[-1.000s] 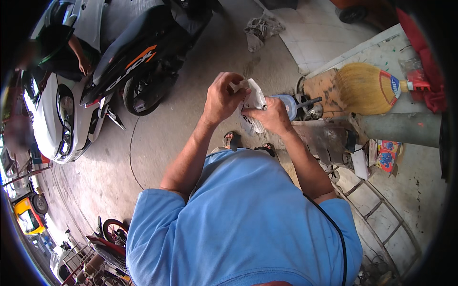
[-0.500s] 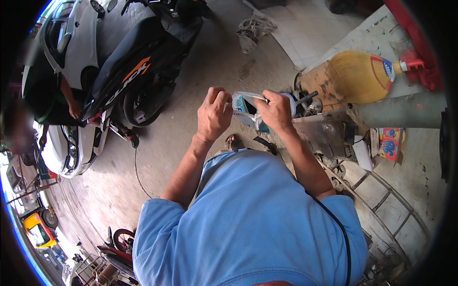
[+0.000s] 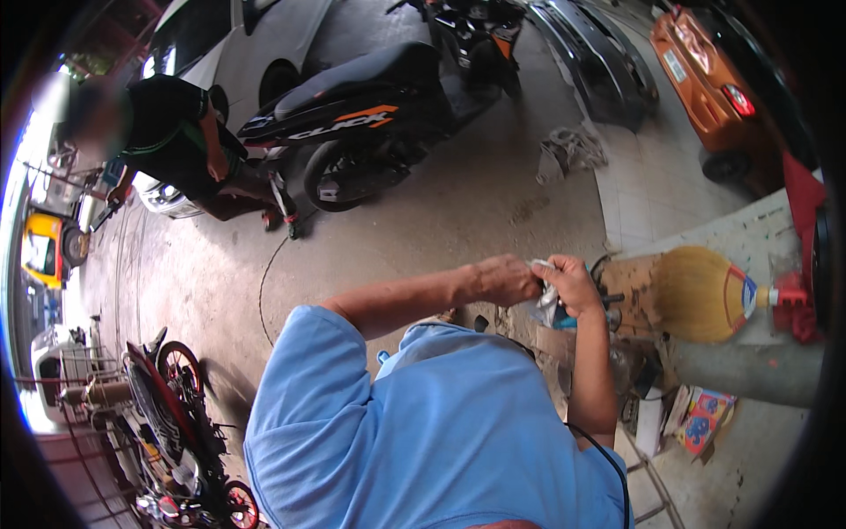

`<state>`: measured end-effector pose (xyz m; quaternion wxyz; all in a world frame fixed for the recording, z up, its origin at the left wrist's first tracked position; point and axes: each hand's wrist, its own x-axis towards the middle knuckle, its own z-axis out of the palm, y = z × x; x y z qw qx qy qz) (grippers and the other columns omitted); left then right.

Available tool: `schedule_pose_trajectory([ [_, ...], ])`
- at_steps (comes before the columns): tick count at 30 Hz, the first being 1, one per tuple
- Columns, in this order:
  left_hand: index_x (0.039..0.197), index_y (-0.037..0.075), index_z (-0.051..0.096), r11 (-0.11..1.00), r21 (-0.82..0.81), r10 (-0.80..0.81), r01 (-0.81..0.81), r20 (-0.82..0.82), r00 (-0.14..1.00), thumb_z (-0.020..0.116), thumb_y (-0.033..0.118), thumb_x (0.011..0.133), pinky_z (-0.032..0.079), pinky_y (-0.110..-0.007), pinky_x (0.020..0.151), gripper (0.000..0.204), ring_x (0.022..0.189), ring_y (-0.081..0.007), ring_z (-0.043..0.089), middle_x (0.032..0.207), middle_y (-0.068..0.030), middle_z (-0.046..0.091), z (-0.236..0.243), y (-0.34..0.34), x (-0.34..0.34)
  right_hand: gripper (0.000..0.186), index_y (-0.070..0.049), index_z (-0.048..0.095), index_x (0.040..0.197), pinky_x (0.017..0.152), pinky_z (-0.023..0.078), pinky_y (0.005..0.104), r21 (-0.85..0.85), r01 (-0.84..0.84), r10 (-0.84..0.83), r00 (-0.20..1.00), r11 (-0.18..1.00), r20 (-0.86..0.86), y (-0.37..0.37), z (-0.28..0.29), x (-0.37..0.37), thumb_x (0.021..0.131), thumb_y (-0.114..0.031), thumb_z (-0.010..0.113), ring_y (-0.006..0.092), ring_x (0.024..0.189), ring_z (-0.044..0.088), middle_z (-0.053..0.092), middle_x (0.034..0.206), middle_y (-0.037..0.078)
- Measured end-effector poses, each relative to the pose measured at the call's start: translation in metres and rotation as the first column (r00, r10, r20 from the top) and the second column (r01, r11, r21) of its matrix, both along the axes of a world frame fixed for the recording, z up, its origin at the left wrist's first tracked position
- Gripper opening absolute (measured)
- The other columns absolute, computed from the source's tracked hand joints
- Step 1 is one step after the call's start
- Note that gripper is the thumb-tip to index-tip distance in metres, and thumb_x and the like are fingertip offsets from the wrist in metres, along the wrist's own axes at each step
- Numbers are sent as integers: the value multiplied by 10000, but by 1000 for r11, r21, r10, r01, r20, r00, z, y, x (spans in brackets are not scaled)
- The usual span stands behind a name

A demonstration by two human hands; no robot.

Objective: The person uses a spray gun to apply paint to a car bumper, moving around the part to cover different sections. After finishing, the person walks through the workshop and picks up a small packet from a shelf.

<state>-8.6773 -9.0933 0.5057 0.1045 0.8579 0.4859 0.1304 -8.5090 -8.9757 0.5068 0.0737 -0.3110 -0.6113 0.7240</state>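
Observation:
Close together in front of my blue shirt, both hands are closed on a whitish plastic bag (image 3: 546,307). My left hand (image 3: 504,280) is a fist at the bag's gathered top, its arm stretched across to the right. My right hand (image 3: 575,284) pinches the top edge between thumb and fingers. Below the hands hangs the crumpled bag, with something blue showing low down. Its contents are mostly hidden.
A straw broom (image 3: 701,294) lies on a ledge to the right, above a grey pipe (image 3: 740,368). A black motorcycle (image 3: 370,115) stands ahead, with a person (image 3: 176,132) in dark clothes left of it. A cable (image 3: 264,273) crosses the concrete floor.
My hands have come together and the bag's mouth, held wide before, is now bunched up. Both hands have moved right and lower in the picture. The view has swung.

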Motion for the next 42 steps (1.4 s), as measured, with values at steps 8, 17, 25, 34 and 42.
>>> schedule_pose_trajectory([
  [8, 821, 90, 702, 980, -10, 196, -196, 117, 974, 671, 148, 819, 591, -453, 639, 65, 776, -316, 732, 825, -86, 715, -33, -27, 13, 373, -36, 695, 930, 627, 481, 267, -83, -135, 132, 990, 987, -45, 0, -7, 7, 889, -374, 848, 87, 700, 596, 668, 796, -5],
  [17, 1041, 50, 755, 898, -218, 430, -381, 612, 663, 750, 42, 800, 569, -395, 726, 241, 803, -316, 723, 915, -158, 739, -20, -49, -19, 672, -132, 726, 1258, 895, 571, 435, 667, -314, 106, 937, 676, 334, -24, 14, 36, 731, -512, 897, 385, 1031, 718, 752, 1100, 189],
  [25, 1041, -1, 771, 924, -172, 363, -343, 679, 638, 735, 41, 942, 584, -301, 817, 114, 890, -201, 751, 962, -117, 778, 56, -22, -29, 360, -42, 782, 1020, 689, 544, 432, 725, 48, -141, 988, 687, 68, -38, -1, 58, 803, -307, 895, 432, 777, 691, 732, 857, 221],
  [34, 1067, 65, 761, 988, -83, 156, -133, 413, 897, 732, 110, 891, 595, -410, 774, 185, 878, -347, 741, 974, -136, 765, 63, 7, -18, 226, -118, 806, 1035, 805, 590, 419, 845, 69, -294, 950, 531, 107, -45, 12, 85, 826, -203, 810, 357, 877, 732, 761, 941, 149],
  [42, 752, 40, 698, 996, 78, -61, 45, 212, 975, 700, 13, 666, 540, -437, 629, 90, 732, -340, 666, 723, -105, 650, 43, 14, 16, 256, -125, 808, 1042, 727, 573, 462, 835, 37, -293, 944, 549, 151, -51, 1, 106, 819, -250, 797, 372, 803, 733, 743, 845, 192],
])
